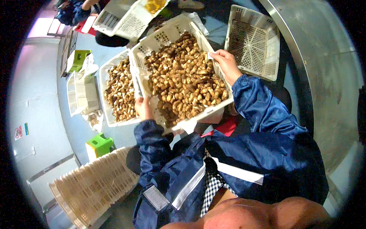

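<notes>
I hold a white perforated plastic crate (167, 36) heaped with brown mushrooms (183, 80), lifted in front of my chest. My left hand (143, 108) grips its left rim near the bottom corner. My right hand (227, 65) grips the right rim, fingers curled over the edge. Both arms wear dark blue jacket sleeves. A second white crate of mushrooms (119, 91) lies on the floor just left of the held one, partly hidden behind it.
An empty white crate (253, 42) lies at the upper right beside a large round metal vessel (328, 76). A stack of empty crates (91, 187) stands at lower left, near a green stool (100, 144). Another person (82, 9) with crates is at the top.
</notes>
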A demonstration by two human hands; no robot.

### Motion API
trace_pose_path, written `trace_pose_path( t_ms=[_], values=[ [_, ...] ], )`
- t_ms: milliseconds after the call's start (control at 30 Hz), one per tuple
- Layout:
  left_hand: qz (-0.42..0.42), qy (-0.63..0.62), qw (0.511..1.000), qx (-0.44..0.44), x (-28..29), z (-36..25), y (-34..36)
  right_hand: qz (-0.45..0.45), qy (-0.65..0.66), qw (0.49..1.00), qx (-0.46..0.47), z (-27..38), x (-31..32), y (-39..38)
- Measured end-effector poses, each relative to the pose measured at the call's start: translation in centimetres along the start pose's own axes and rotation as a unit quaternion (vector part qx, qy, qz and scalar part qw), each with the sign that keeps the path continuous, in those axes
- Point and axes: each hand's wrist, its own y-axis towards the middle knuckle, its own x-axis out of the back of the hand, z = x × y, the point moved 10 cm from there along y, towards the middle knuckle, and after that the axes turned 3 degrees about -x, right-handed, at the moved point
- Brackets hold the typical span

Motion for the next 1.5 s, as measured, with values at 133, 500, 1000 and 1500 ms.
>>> trace_pose_path(
  t_ms=[133, 500, 1000, 1500],
  values=[
    [0.037, 0.038, 0.999, -0.008, -1.8, 2.4, 5.7, -0.065, 0.032, 0.997, 0.028, -1.7, -0.2, 0.0],
    [-0.027, 0.199, 0.966, -0.161, -1.9, 7.5, 10.4, -0.01, 0.042, 0.999, -0.009, -9.2, 0.3, 1.2],
    [-0.179, 0.484, 0.651, -0.557, -1.0, -26.5, 9.8, 0.141, -0.134, 0.978, 0.074, 7.6, -6.7, -9.9],
    [-0.053, 0.425, 0.802, -0.416, 9.6, -6.8, 2.3, 0.09, -0.081, 0.988, 0.092, 8.2, -5.4, -11.3]
  ],
)
